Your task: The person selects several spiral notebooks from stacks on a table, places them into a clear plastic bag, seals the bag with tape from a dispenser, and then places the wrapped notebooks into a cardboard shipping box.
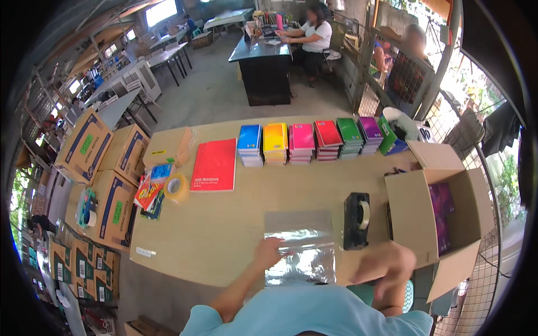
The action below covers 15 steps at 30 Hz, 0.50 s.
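Observation:
A transparent plastic bag (302, 263) lies at the table's near edge, right in front of my body. My left hand (269, 252) grips it by its left side, fingers closed over the film. My right hand (386, 266) is raised to the right of the bag, apart from it; motion smears its fingers, so I cannot make out their pose. Just beyond that hand stands a black tape dispenser (356, 221) with a roll of tape in it.
Notebook stacks in blue (250, 137), yellow, pink, red, green and purple line the far edge. A large red notebook (214, 165) and a tape roll (177, 187) lie left. An open carton (414, 215) holds purple packs at right. Closed cartons (106, 210) crowd the left.

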Each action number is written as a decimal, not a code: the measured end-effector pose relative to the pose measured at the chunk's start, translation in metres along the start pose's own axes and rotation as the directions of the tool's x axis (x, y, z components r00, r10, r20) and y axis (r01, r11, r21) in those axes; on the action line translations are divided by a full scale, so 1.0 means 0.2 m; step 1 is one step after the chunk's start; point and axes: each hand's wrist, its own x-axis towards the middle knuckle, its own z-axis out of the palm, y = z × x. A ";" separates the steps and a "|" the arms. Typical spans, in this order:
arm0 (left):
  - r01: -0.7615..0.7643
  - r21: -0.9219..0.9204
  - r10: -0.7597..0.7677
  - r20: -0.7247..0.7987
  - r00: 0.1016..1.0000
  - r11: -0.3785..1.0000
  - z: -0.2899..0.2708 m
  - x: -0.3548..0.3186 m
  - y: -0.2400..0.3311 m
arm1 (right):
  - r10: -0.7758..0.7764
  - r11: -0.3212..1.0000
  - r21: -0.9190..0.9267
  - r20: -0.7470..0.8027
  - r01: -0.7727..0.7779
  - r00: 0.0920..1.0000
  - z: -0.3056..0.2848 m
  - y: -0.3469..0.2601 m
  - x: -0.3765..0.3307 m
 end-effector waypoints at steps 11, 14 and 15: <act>0.077 -0.213 -0.224 -0.854 0.469 0.974 -1.25 1.33 -0.46 | 0.352 0.408 -0.444 -0.729 -0.797 0.587 -0.25 1.98 1.56; 0.209 -0.076 -0.193 -0.756 0.626 0.975 -1.27 1.42 -0.62 | 0.427 0.111 -0.456 -0.780 -0.883 0.457 -0.31 2.08 1.75; 0.149 -0.094 -0.167 -0.768 0.618 0.984 -1.27 1.40 -0.69 | 0.489 0.108 -0.351 -0.796 -0.930 0.357 -0.29 2.09 1.81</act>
